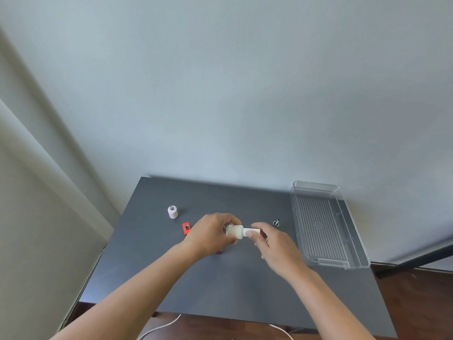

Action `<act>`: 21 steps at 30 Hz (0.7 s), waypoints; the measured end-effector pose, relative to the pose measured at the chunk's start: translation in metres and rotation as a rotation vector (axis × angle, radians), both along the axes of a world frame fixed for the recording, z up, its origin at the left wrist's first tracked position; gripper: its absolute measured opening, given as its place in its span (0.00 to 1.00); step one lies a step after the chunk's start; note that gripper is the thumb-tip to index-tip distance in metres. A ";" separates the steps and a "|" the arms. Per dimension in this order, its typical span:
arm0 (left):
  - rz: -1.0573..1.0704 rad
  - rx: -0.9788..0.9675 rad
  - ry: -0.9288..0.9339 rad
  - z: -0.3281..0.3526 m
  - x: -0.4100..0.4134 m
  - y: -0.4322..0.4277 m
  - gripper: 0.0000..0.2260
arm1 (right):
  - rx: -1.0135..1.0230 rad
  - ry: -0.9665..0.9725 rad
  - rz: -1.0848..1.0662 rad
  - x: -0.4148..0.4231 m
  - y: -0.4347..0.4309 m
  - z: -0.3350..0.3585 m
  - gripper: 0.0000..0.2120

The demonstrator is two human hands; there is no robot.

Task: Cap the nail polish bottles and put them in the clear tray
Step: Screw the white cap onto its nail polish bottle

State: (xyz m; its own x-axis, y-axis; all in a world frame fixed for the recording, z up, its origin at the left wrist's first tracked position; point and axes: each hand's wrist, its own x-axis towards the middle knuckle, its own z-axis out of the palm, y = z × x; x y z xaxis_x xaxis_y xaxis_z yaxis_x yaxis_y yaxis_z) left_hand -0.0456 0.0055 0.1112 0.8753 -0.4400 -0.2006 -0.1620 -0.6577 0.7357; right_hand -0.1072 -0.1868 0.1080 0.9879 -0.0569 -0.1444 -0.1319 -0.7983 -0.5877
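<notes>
bottle in hand: we hold a cream nail polish bottle (234, 231) on its side above the middle of the dark table (245, 285), neck pointing right.
left hand: our left hand (212, 233) is curled around the bottle body, fingers wrapped over the top.
right hand: our right hand (274, 244) pinches the white cap (251, 231) between thumb and fingertips; the cap sits at the bottle neck.
handling: we judge the bottle small, light, rigid and smooth, likely glass; grip the body firmly and turn only the cap.
other bottles: a pale pink bottle (172, 212) stands uncapped toward the table's far-left corner; a red bottle (186, 228) stands uncapped just left of our left hand.
loose cap: a dark cap with brush (276, 223) lies beyond our right hand.
clear tray: the clear tray (355, 241) lies along the table's right edge; no bottle is in it.
</notes>
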 end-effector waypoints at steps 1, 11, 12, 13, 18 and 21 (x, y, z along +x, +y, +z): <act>-0.005 0.011 0.007 0.001 0.000 0.001 0.12 | -0.036 -0.030 0.026 0.000 0.000 -0.001 0.17; -0.052 0.111 -0.110 0.003 -0.002 -0.002 0.12 | -0.234 -0.091 0.138 0.002 0.006 -0.003 0.12; -0.054 0.114 -0.131 0.003 -0.002 -0.003 0.12 | -0.217 -0.084 0.127 0.003 0.006 -0.003 0.11; -0.056 0.116 -0.152 0.002 -0.002 -0.003 0.13 | -0.201 -0.073 0.117 0.005 0.006 -0.003 0.11; -0.047 0.115 -0.246 0.000 -0.003 -0.005 0.13 | -0.132 -0.053 0.087 0.012 0.004 -0.002 0.08; -0.048 0.122 -0.287 0.000 -0.004 -0.007 0.13 | -0.090 -0.042 0.065 0.015 0.004 -0.004 0.08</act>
State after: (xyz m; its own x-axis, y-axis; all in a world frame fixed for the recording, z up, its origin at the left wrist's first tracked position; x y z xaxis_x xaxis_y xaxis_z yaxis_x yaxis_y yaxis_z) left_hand -0.0492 -0.0011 0.1108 0.8828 -0.4698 -0.0026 -0.3842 -0.7250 0.5716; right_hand -0.0923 -0.1833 0.1039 0.9950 -0.0032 -0.0998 -0.0546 -0.8543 -0.5168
